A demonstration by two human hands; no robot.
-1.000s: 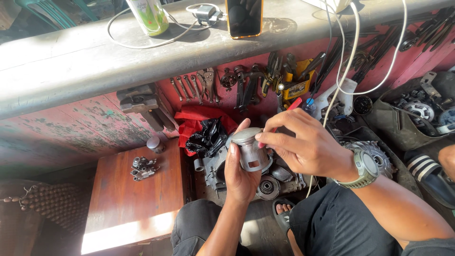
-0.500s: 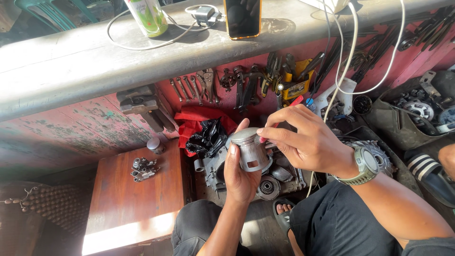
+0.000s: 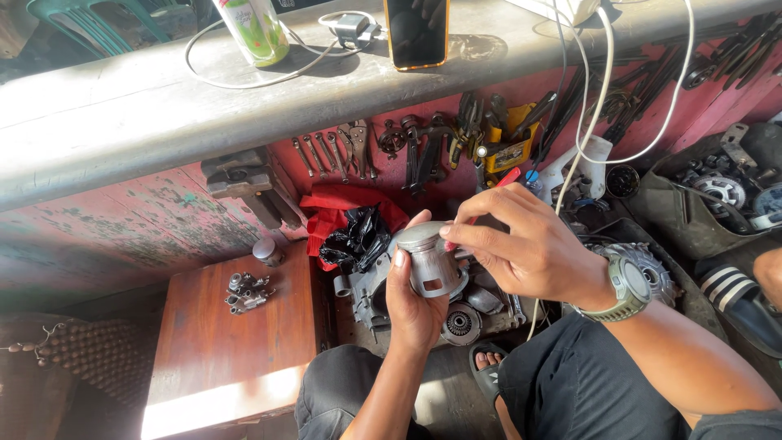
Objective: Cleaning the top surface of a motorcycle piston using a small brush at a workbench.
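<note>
My left hand (image 3: 414, 303) grips a grey metal piston (image 3: 430, 259) upright, thumb along its left side, fingers wrapped behind. My right hand (image 3: 528, 248), with a green watch on the wrist, pinches at the piston's upper right edge with thumb and forefinger; a small red thing shows at the fingertips. Below the piston lies a dirty engine part (image 3: 450, 314) on the floor between my knees.
A low wooden stool (image 3: 232, 342) on the left carries a small metal fitting (image 3: 245, 292). Red cloth and a black plastic bag (image 3: 355, 236) lie behind the engine. Wrenches and pliers (image 3: 423, 147) hang under a grey bench holding a phone (image 3: 416, 31) and a can (image 3: 254, 30).
The view has shifted slightly. My right hand's fingers have slid a little along the piston's top edge; the left hand keeps its grip.
</note>
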